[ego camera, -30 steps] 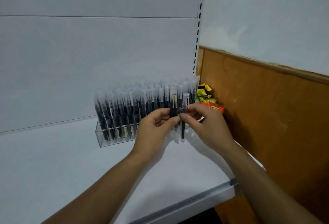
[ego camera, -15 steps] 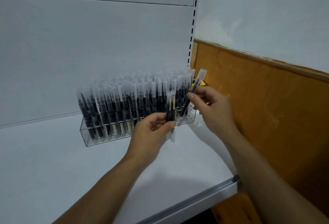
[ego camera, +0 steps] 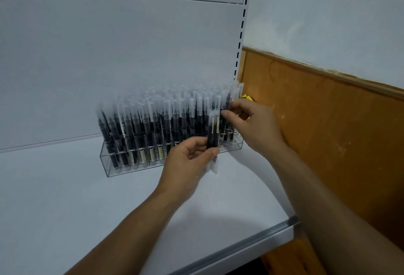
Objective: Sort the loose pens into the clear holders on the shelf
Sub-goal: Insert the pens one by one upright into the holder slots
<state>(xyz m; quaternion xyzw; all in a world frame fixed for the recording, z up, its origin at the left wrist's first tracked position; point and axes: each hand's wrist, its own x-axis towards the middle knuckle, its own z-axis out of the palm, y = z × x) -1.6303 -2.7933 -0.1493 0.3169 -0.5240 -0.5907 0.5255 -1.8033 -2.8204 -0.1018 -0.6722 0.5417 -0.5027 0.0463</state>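
Note:
A clear holder stands on the white shelf, packed with several upright black pens with frosted caps. My left hand grips a small bundle of loose pens upright, just in front of the holder's right half. My right hand pinches one black pen at the holder's far right end, standing upright among the pens there.
A slotted white upright borders the shelf's back panel. To the right is an orange wooden wall panel. Yellow and red packaging peeks out behind my right hand. The shelf's metal front edge runs at the bottom right.
My right hand took one pen from the bundle in my left hand, lifted it tilted, then brought it down upright into the holder's right end. The left hand stayed holding the bundle.

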